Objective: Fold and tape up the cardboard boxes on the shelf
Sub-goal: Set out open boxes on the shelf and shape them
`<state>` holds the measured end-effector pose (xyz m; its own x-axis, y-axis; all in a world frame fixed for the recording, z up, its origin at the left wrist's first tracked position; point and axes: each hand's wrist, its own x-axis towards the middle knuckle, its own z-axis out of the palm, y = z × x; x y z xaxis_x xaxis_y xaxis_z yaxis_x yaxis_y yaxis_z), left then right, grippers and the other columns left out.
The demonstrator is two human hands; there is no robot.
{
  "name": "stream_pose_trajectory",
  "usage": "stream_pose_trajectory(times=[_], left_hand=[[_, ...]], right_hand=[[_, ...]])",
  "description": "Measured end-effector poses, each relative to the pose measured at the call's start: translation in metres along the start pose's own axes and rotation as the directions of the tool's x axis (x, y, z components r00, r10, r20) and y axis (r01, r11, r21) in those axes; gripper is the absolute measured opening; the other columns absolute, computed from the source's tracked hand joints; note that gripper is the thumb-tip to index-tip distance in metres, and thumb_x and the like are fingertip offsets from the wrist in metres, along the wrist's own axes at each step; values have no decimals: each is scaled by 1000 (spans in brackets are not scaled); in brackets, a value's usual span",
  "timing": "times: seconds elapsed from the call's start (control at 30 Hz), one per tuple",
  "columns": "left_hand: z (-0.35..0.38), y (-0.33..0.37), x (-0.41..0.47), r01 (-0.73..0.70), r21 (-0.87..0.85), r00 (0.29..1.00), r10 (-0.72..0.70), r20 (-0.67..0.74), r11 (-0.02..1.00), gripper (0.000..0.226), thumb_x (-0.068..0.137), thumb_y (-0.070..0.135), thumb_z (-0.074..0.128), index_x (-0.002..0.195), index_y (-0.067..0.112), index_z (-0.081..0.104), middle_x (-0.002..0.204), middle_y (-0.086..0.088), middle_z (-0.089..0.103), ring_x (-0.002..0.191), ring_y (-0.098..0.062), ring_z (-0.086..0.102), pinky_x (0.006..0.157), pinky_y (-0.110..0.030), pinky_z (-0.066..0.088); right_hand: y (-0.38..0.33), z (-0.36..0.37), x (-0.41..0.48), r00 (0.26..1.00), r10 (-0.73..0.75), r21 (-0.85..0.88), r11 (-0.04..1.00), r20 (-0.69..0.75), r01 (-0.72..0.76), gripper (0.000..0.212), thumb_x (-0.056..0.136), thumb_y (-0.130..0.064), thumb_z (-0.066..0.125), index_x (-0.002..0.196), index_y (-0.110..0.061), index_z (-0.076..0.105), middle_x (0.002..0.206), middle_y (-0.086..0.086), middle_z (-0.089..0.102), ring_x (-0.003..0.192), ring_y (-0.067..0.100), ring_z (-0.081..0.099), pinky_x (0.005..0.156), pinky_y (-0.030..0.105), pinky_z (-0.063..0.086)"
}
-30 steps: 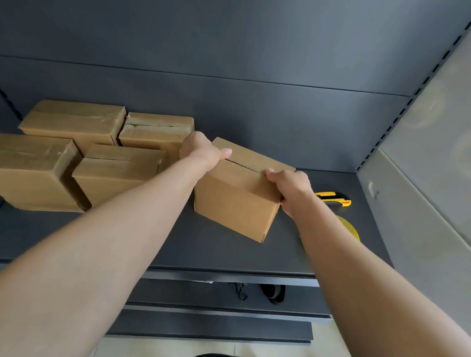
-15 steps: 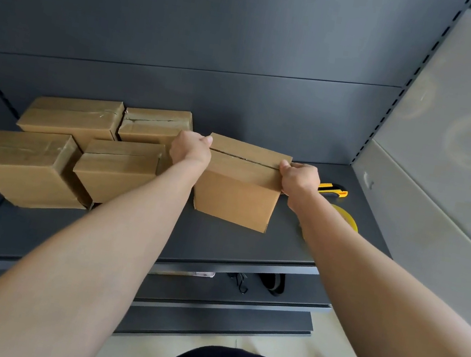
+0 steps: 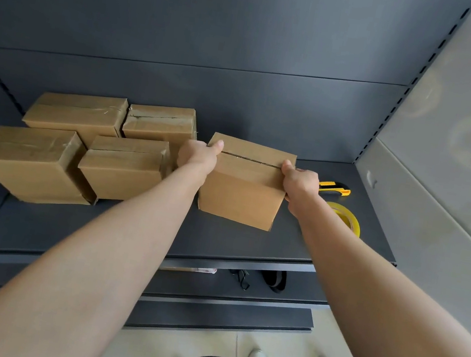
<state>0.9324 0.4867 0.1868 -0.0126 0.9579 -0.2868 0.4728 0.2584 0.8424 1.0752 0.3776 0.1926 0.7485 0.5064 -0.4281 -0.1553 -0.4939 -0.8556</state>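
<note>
We see a dark grey shelf (image 3: 233,239) that carries everything. On its left half stand four boxes in two rows: the front-left box (image 3: 30,161), the front-right box (image 3: 123,166), the back-left box (image 3: 77,114) and the back-right box (image 3: 159,124). Each has glossy, wrinkled clear tape across its top, and they sit close against one another.

To their right, near the middle of the shelf, we find the plain box (image 3: 240,200). It rests on the shelf, turned a little, between the two hands. It is smooth brown cardboard. Its top flaps lie folded flat and meet in a thin dark seam that runs from left to right along the top.

The left hand (image 3: 197,155) grips the box's upper left edge. Its fingers are curled down the side, and its thumb lies on the top at the left end of the seam. This hand sits between the plain box and the taped boxes. The right hand (image 3: 300,182) grips the upper right edge, with its fingers curled round the corner at the seam's other end.

Just right of the right wrist we see a yellow tape roll (image 3: 348,219) lying flat on the shelf, partly hidden by the arm. Beyond it, toward the back, lies a yellow and black utility knife (image 3: 336,188).
</note>
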Motion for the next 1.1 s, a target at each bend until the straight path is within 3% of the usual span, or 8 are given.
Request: stream_pose_trajectory(times=[0.27,0.4,0.47,0.5,0.57,0.7,0.83,1.1], left_hand=[[0,3,3,-51,95,998,53,-18,994,39,99,44,38,71,20,50,72,3,53,66,-13,51,62,-27,41],[-2,9,0,-28,154,994,11,111,988,54,98,54,27,126,13,49,101,-2,53,91,-19,49,77,-31,37],[1,7,-4,-58,182,995,43,89,982,58,97,55,29,130,10,46,114,-5,56,96,-22,52,80,-34,40],[3,5,-7,-83,204,996,74,49,975,56,97,53,33,129,10,48,120,-7,57,102,-25,55,83,-36,44],[3,1,-12,-118,231,992,127,-23,966,46,97,46,41,126,11,50,123,-7,57,108,-27,54,89,-40,46],[1,2,-14,-150,137,989,145,42,979,33,99,37,43,113,13,60,98,0,57,87,-17,51,75,-30,40],[-3,6,-14,-57,127,998,54,27,990,29,100,37,39,101,14,56,75,3,48,75,-16,49,69,-29,38],[-14,-2,-20,106,-31,990,-103,98,994,55,94,52,44,132,12,47,123,-4,53,107,-23,50,93,-36,44]], right_hand=[[6,-7,-7,996,-1,32,999,-86,4,26,89,-25,54,67,-12,47,73,5,52,61,20,47,55,28,37],[2,-18,-9,1000,13,120,993,-15,-11,23,82,-18,52,103,-10,55,91,6,51,64,17,42,53,26,32],[-1,-19,-7,998,-24,169,985,50,15,38,84,-12,50,122,-15,52,100,4,51,77,18,46,59,26,34],[-1,-19,-7,996,-37,169,985,77,24,31,84,-11,50,115,-16,55,96,2,53,80,18,46,60,25,35],[4,-17,-9,995,-8,163,987,104,-9,15,87,-16,53,101,-16,57,87,1,53,80,19,46,63,26,39],[11,-13,-5,993,4,164,986,114,-22,31,91,-26,55,119,-14,56,103,4,58,95,20,52,88,35,46],[11,-15,-1,982,95,166,979,164,-123,26,92,-39,50,105,-17,54,101,4,56,93,21,52,96,42,46],[-5,-17,-6,906,323,164,913,273,-375,56,88,-65,41,122,-21,45,115,9,55,107,33,52,97,58,40]])
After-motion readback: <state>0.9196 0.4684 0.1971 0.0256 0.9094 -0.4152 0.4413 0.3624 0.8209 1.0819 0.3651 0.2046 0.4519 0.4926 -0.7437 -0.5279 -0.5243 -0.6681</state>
